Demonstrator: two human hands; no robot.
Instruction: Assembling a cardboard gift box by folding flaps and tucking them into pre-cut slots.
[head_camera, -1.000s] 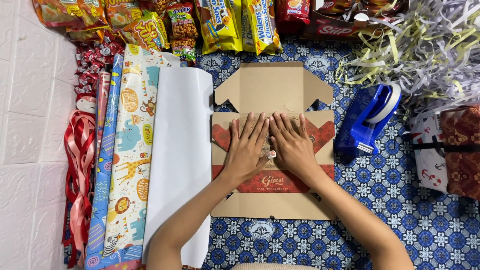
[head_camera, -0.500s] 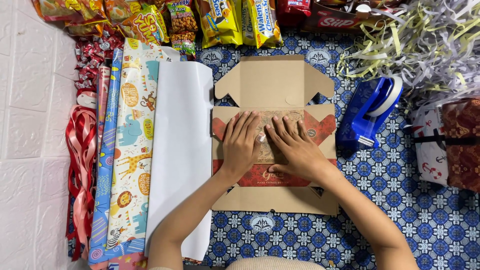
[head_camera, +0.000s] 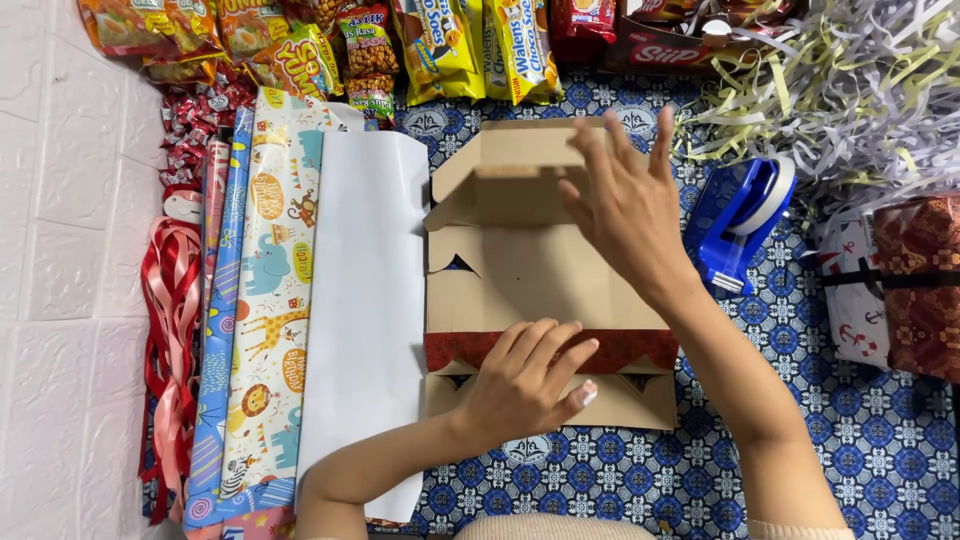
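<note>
While yellow snack packets (head_camera: 480, 45) line the top, hands flatten a brown cardboard box (head_camera: 530, 270).

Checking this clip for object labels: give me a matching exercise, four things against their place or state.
Things:
1. left hand
2. right hand
3. tape dispenser
4. white paper sheet

Places or states:
A. blue, right of the cardboard box
B. lying flat left of the box
C. raised above the box, fingers spread
D. pressing on the box's red band

Pairs: 1-D, 2-C, 3-A, 4-B
</note>
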